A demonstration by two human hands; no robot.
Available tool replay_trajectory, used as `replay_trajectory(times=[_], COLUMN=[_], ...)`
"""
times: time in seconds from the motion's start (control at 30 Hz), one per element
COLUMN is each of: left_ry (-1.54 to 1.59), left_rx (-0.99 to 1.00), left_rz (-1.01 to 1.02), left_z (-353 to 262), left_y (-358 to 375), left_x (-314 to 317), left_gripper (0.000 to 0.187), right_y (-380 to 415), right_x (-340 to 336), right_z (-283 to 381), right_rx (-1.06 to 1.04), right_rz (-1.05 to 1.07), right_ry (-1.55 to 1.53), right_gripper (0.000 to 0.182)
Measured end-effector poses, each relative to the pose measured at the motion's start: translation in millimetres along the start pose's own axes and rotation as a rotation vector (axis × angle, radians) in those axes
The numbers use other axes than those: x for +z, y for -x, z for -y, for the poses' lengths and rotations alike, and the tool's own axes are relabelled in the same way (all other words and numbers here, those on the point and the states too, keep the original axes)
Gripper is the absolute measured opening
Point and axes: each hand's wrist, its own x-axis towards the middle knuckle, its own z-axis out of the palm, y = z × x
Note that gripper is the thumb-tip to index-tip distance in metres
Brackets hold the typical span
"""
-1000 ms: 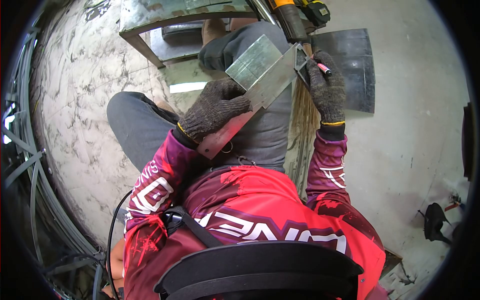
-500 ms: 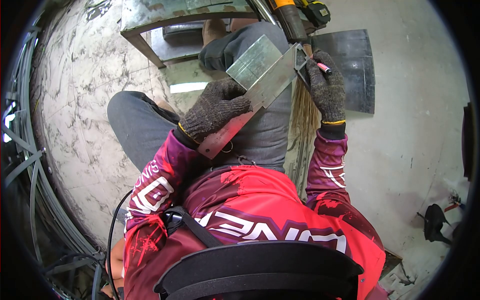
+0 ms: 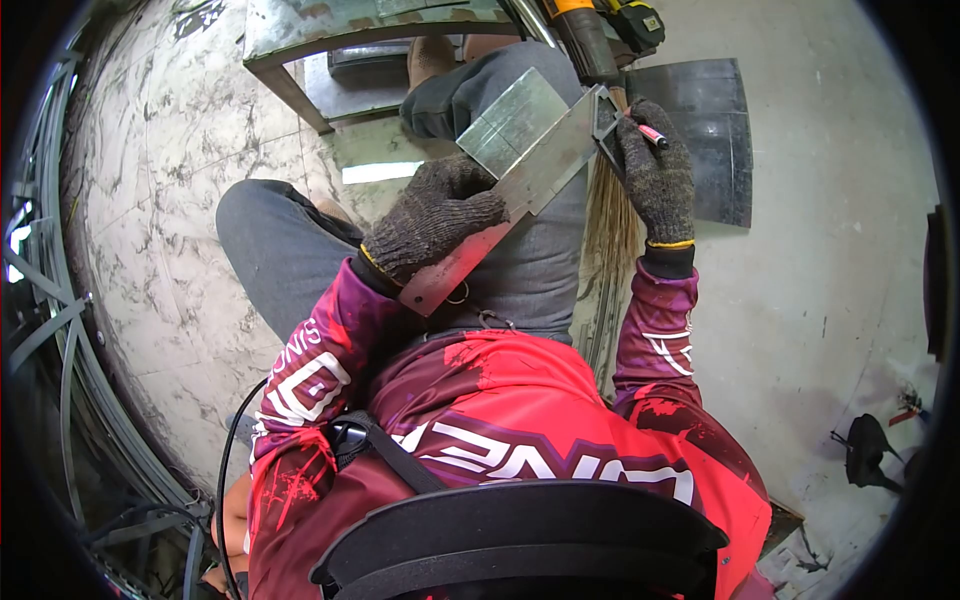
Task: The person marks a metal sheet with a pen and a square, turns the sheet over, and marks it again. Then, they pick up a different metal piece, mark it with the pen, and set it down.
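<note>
My left hand (image 3: 432, 218), in a dark knitted glove, is closed around a long flat metal bar (image 3: 545, 160) that slants up to the right across my lap. A shiny rectangular metal plate (image 3: 513, 122) lies against the bar's upper side, beside my left fingers. My right hand (image 3: 655, 170), gloved too, is closed on a marker (image 3: 652, 136) with a red and white body. Its fingertips are at a small metal bracket (image 3: 605, 115) at the bar's upper end. Whether they touch the bracket is hard to tell.
Dark sheet metal (image 3: 715, 140) lies right of my right hand. A broom (image 3: 610, 215) lies under it. A power tool (image 3: 588, 45) and tape measure (image 3: 640, 22) are at the top. A metal table (image 3: 290, 45) stands upper left. Metal strips (image 3: 100, 400) line the left edge.
Almost nothing differs. The whole view has shifted very slightly, and both hands keep the same hold on the bar and the marker.
</note>
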Motion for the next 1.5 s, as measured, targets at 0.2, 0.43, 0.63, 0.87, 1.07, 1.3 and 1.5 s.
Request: replay_trajectory(times=[0.2,0.43,0.63,0.87,1.07,1.3,1.5], left_ry=[0.021,-0.018,-0.023,-0.096,0.027,0.070,0.043], left_rx=[-0.011,-0.008,-0.009,0.041,0.046,0.043,0.029], left_rz=[0.000,0.006,0.003,0.015,-0.018,0.000,0.010], left_z=[-1.6,-5.4,0.4,-9.6,1.2,5.7,0.6], left_y=[0.7,0.4,3.1,2.0,1.8,1.2,2.8], left_x=[0.4,-0.7,-1.1,-0.8,2.4,2.7,0.3], left_gripper=[0.034,0.034,0.035,0.038,0.035,0.030,0.030], right_y=[-0.5,-1.4,-12.6,-51.7,-54.0,-46.6,-44.1], right_x=[-1.5,-1.7,-20.2,-54.8,-26.2,-0.8,5.3], right_z=[0.1,-2.0,5.6,76.4,107.7,94.3,96.3], right_rx=[-0.020,-0.011,0.000,0.227,0.181,-0.114,-0.289], right_rz=[0.016,0.016,-0.087,0.199,0.663,0.756,0.784], right_ry=[0.006,0.014,-0.069,-0.518,-0.523,-0.343,-0.290], right_gripper=[0.023,0.023,0.016,0.015,0.021,0.026,0.026])
